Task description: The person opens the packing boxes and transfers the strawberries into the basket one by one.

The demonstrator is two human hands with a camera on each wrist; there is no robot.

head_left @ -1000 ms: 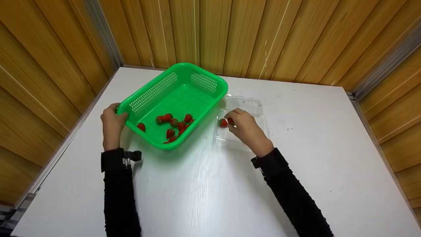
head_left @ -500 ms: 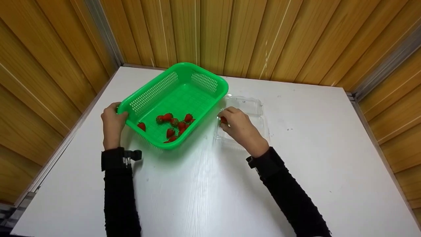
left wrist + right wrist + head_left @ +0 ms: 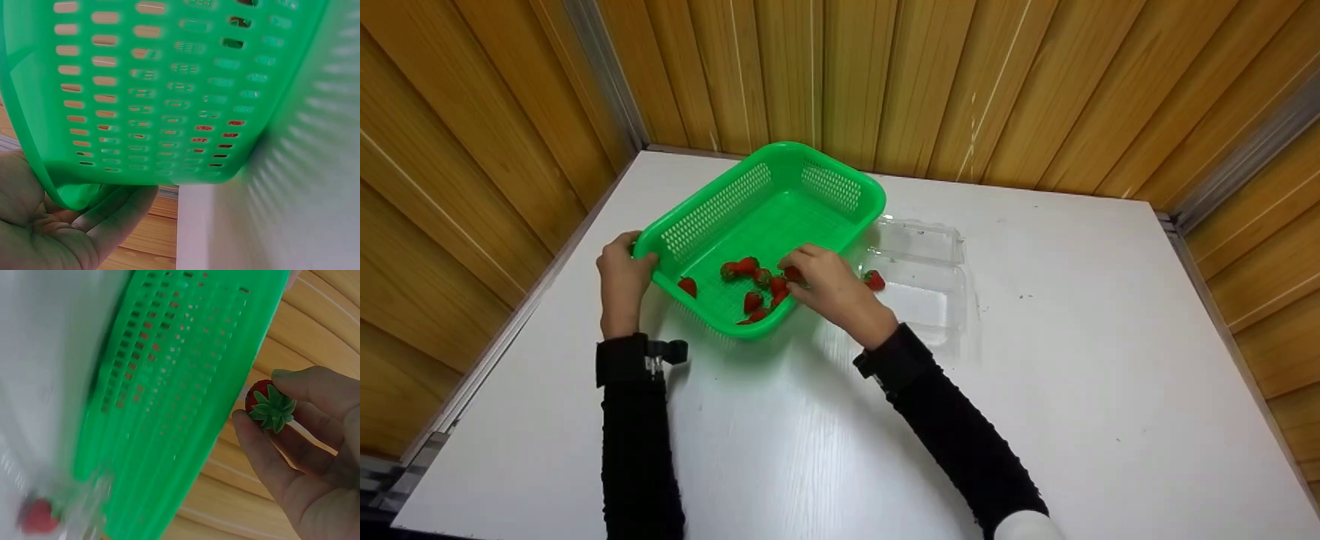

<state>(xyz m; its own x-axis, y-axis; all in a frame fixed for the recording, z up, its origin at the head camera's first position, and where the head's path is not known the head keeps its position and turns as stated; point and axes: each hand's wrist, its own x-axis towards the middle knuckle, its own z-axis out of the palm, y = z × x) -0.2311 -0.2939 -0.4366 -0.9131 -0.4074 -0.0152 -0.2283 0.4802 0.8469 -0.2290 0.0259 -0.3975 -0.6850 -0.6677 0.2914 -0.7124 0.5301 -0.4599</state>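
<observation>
In the head view my left hand (image 3: 624, 289) grips the near-left rim of a green plastic basket (image 3: 765, 161). The left wrist view shows its fingers beneath the rim, against the perforated wall. Several strawberries (image 3: 752, 301) lie on the basket floor, mostly toward the near right side. My right hand (image 3: 840, 296) is at the basket's right rim, pinching a strawberry (image 3: 271, 405) between thumb and fingers, green leaves showing. To the right, a clear plastic clamshell box (image 3: 922, 300) lies with its lid folded back. One strawberry (image 3: 874, 280) sits at its left side.
All of this stands on a white table (image 3: 1080, 360). Wood-patterned panels (image 3: 930, 90) rise behind and at both sides. The basket's right edge is close beside the clamshell box.
My right hand has moved left from the clamshell box to the basket's right rim, with a strawberry in its fingers. My left hand keeps its grip on the basket.
</observation>
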